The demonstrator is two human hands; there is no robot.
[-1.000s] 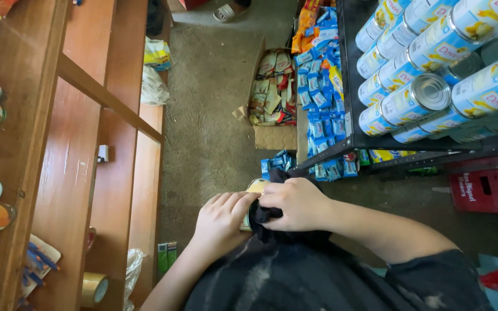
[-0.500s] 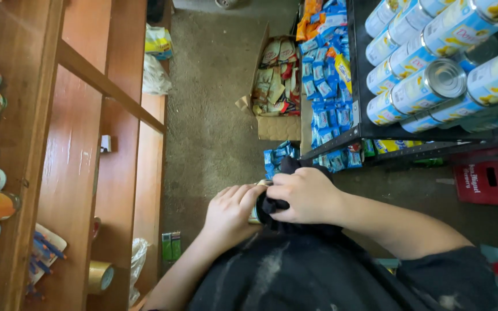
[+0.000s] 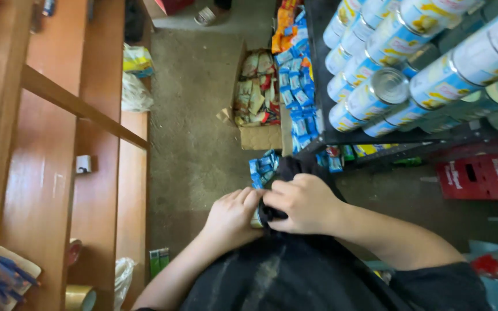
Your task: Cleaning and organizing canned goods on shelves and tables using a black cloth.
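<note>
Head view, looking straight down a narrow shop aisle. At the left edge stood the wooden shelving (image 3: 41, 173), with a roll of brown tape (image 3: 80, 298) on its lowest board near the bottom left corner. The concrete floor (image 3: 197, 144) ran up the middle; an open cardboard box (image 3: 257, 98) of snack packets sat on it against the foot of the metal rack (image 3: 376, 137).

Both hands were at the person's middle. The left hand (image 3: 231, 219) was curled, fingers closed against a small tin-like object (image 3: 256, 219), only a sliver of which showed. The right hand (image 3: 304, 201) was clenched over black fabric (image 3: 295, 168) bunched around that object; what exactly it pinched I could not tell.

Change from a second before: the hands stayed pressed together in the same grip, but the black fabric had been drawn up higher above the right knuckles, and a yellowish item seen just beyond the fingers then was no longer visible. My reading: the object was being wrapped or tucked into the cloth.

At right, rows of milk cans (image 3: 387, 92) lay on their sides on the rack; a red crate (image 3: 482, 173) sat below.
</note>
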